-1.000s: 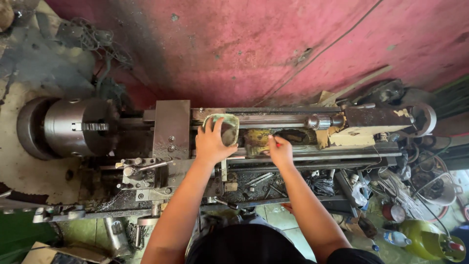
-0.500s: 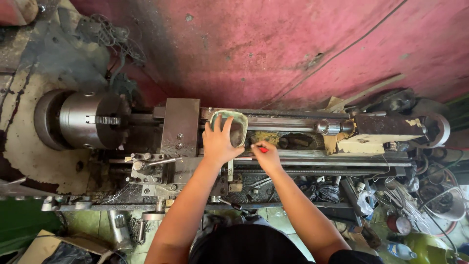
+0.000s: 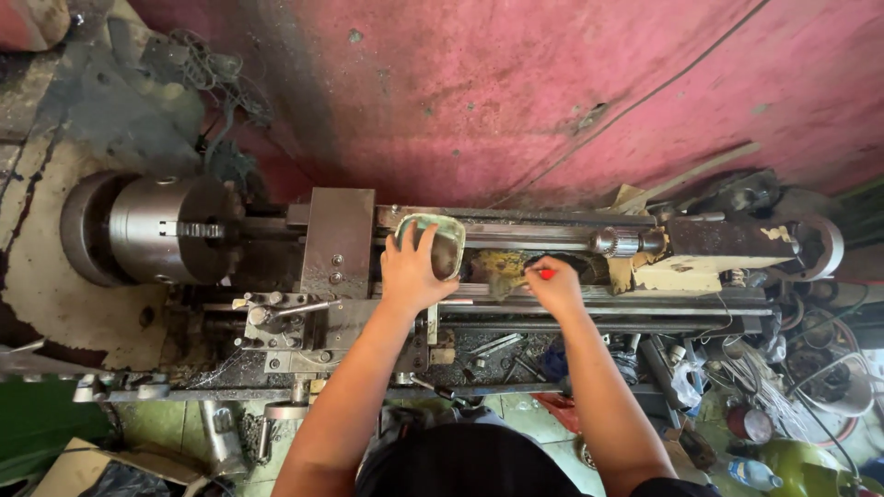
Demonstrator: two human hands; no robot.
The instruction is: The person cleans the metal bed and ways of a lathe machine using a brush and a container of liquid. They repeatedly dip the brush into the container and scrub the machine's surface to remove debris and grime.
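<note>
Left hand (image 3: 412, 271) gripping greenish container (image 3: 433, 241) on lathe bed (image 3: 516, 239), steadying it upright. Right hand (image 3: 555, 287) just beside, clenched on red-tipped tool (image 3: 545, 273) over yellowish residue (image 3: 498, 267). Chuck (image 3: 170, 230) far left.

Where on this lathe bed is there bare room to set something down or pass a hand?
Bare ways run between the right hand and the tailstock, below the drill chuck. The stretch between the left hand holding a green container and the right hand is crowded. The chip tray below is cluttered.
</note>
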